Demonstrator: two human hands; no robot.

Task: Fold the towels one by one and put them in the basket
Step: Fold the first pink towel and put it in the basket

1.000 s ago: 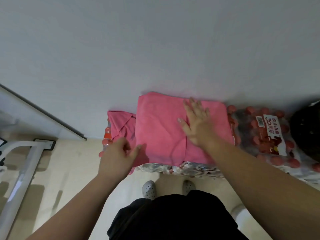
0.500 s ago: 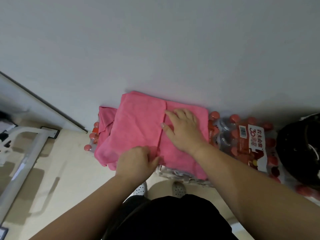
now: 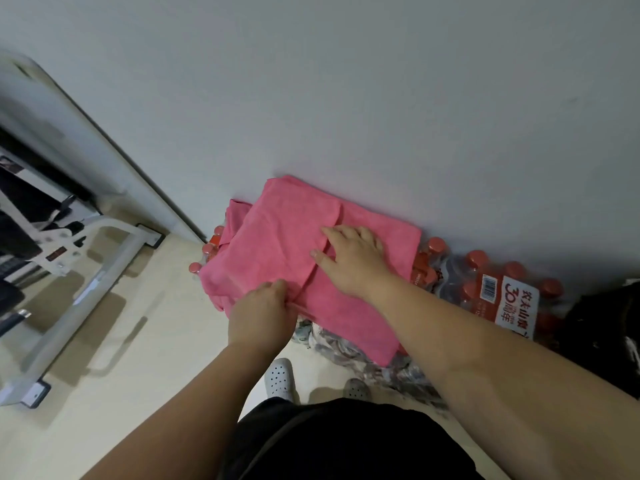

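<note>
Your left hand [image 3: 261,313] reaches in knuckles up, fingers curled, pinching the folded pink towel [image 3: 277,237] at its near edge. The towel lies flat across the packs of red-capped bottles [image 3: 460,271], over their left end and against the wall. Your right hand [image 3: 353,261] rests palm down on the towel's middle, fingers straight, gripping nothing, forearm stretched in from the right.
</note>
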